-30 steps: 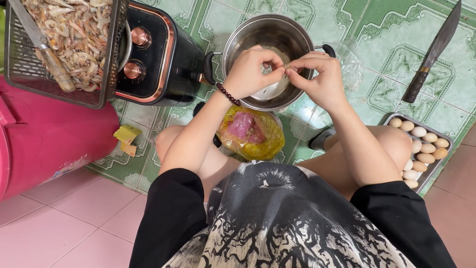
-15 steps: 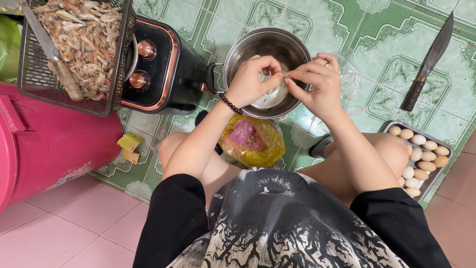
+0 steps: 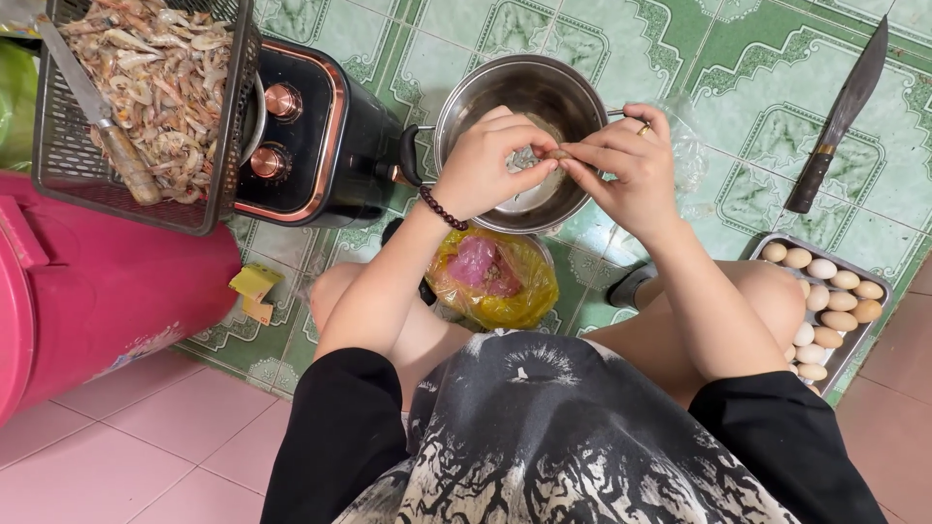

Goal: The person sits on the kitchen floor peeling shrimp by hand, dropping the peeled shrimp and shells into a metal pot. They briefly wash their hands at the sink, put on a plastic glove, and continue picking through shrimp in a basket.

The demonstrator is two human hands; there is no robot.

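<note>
Both hands met over the steel pot (image 3: 582, 92), which stood on the green tiled floor (image 3: 738, 87) in front of the seated person's knees.

Left hand (image 3: 490, 160), with a dark bead bracelet at the wrist, and right hand (image 3: 626, 165), with a ring on one finger, held one small shrimp (image 3: 558, 154) between them. The fingers of both hands were drawn together into pinches, tips nearly touching, with the shrimp caught at the meeting point.

Key relation: the shrimp lay right at the fingertips, directly above the pot's open mouth, its long axis running roughly left to right from one pinch to the other. Neither hand was clearly nearer; each seemed to have one end.

Around them:
- a black wire basket (image 3: 218, 184) heaped with shrimp, at upper left, resting on a black appliance with copper knobs (image 3: 320, 136)
- a yellow plastic bag (image 3: 505, 291) with something pink inside, between the knees
- a tray of eggs (image 3: 854, 267) by the right knee
- a long knife (image 3: 840, 112) on the tiles, well apart to the right

Hard to make out: the shrimp was mostly covered by fingertips, so I could not tell head from tail, or shelled from unshelled. The pot's contents were largely hidden behind the hands; only something pale showed inside. The tray was partly cut off by the knee.
</note>
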